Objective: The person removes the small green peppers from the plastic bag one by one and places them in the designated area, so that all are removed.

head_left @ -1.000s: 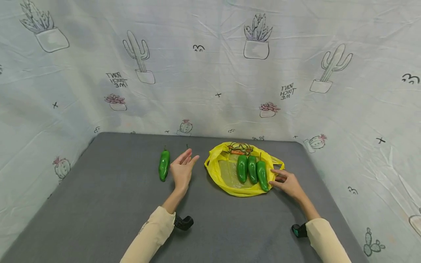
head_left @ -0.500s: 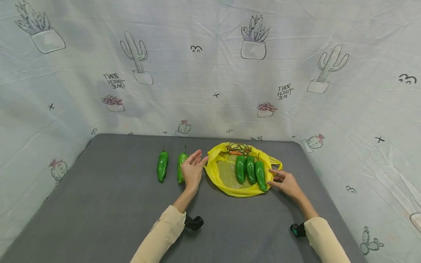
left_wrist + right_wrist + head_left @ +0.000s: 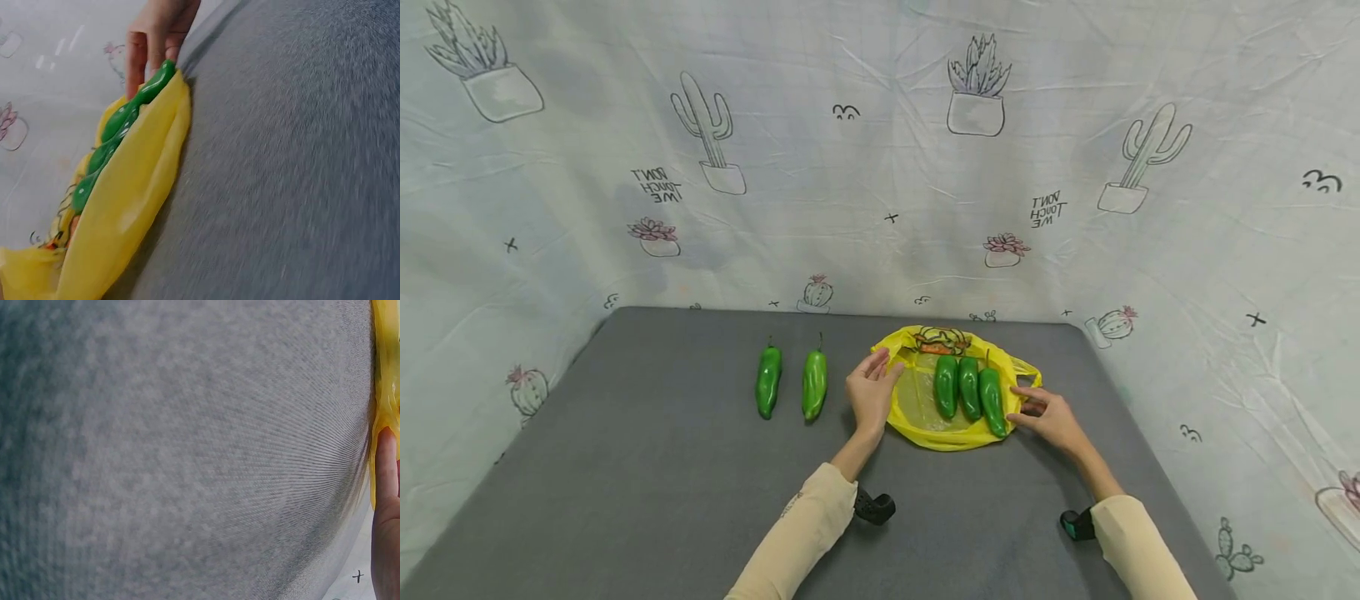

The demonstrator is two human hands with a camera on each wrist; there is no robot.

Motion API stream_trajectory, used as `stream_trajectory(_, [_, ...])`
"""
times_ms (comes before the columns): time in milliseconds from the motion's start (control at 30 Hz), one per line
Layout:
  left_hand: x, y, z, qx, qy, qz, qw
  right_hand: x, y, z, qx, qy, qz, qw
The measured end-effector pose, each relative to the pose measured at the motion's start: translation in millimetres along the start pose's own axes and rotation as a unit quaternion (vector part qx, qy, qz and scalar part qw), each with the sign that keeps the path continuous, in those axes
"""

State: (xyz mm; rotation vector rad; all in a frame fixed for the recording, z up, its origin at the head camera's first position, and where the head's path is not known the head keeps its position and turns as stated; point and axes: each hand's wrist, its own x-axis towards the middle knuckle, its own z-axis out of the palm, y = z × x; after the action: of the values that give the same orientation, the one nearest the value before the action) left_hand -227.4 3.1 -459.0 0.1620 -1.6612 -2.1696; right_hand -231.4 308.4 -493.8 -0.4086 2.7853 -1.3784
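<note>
A yellow plastic bag (image 3: 951,442) lies with its mouth spread wide on the grey table. Three green chili peppers (image 3: 969,389) rest side by side in its right half. My left hand (image 3: 872,396), fingers loosely extended and nothing in them, is over the bag's left rim; whether it touches the plastic is unclear. At the right rim my right hand (image 3: 1051,418) holds the bag's edge, and the right wrist view shows its thumb (image 3: 387,462) against the yellow plastic. Two more green chili peppers, one left (image 3: 768,382) and one right (image 3: 814,385), lie apart to the left of the bag.
The grey cloth-covered tabletop (image 3: 647,467) stretches around the bag. A pale curtain (image 3: 820,192) printed with potted cacti hangs behind and along both sides. Black bands (image 3: 874,507) sit at my wrists.
My left hand has moved right, away from the two loose peppers and over to the bag's left rim, uncovering the nearer pepper. The right hand has stayed at the bag's right edge.
</note>
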Motion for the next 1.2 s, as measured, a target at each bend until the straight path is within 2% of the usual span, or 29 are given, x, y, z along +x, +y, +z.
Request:
stream_trajectory(133, [0.0,-23.0,12.1,-0.012,0.001,-0.013,0.9998,0,-1,1,-0.003,0.0,0.0,1.0])
stream_trajectory(200, [-2.2,-28.4,18.0,-0.011,0.003,-0.018,0.9998,0,-2,1,-0.002,0.001,-0.002,1.0])
stream_trajectory(300, [-5.4,-32.9,25.0,-0.006,0.005,-0.018,0.9998,1,-4,1,0.001,0.0,-0.007,1.0])
stream_trajectory(400, [-12.9,-21.4,32.1,0.009,0.004,-0.007,0.9999,2,-2,1,0.002,-0.001,-0.01,1.0])
stream_trajectory(567, [-18.7,-31.7,47.3,0.059,0.007,0.011,0.9982,2,2,0,0.004,-0.001,-0.019,1.0])
stream_trajectory(633, [-18.5,-45.8,53.5,0.072,0.014,0.005,0.9973,-1,-7,-1,0.002,-0.001,-0.018,1.0])
stream_trajectory(800, [-27.2,-52.1,66.2,0.086,0.01,-0.006,0.9962,-6,-29,-3,0.018,-0.003,-0.009,1.0])
stream_trajectory(933, [-31.2,-57.9,75.3,0.105,-0.004,-0.01,0.9944,-2,-15,-1,0.008,-0.005,-0.014,1.0])
stream_trajectory(1067, [-34.0,-61.3,81.4,0.126,-0.002,-0.007,0.992,2,3,0,0.002,-0.008,-0.016,1.0])
stream_trajectory(1200, [-34.7,-65.0,84.8,0.146,0.003,-0.007,0.9893,1,5,-1,0.008,-0.005,-0.011,1.0])
